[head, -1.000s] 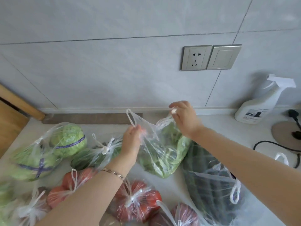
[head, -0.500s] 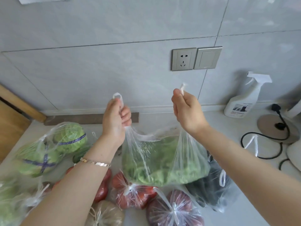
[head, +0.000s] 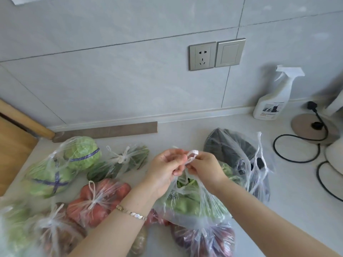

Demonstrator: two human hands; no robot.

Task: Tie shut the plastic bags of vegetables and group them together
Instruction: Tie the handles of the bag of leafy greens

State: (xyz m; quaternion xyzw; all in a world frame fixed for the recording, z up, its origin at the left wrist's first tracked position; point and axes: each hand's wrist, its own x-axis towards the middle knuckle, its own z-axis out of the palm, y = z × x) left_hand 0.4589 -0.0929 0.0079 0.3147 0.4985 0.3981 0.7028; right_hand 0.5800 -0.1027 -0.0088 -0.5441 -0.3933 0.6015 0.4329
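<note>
While tied bags [head: 96,201] crowd the table [head: 185,132], left hand [head: 165,171] and right hand [head: 207,168] each pinch the handles [head: 192,155] of the greens bag [head: 193,204], close together.

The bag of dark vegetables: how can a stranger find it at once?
Start at the wall socket and look down to the countertop. Beyond the right hand lies the bag of dark vegetables. Its contents are almost black and its handles are untied, unlike the knotted bag of tomatoes at left.
</note>
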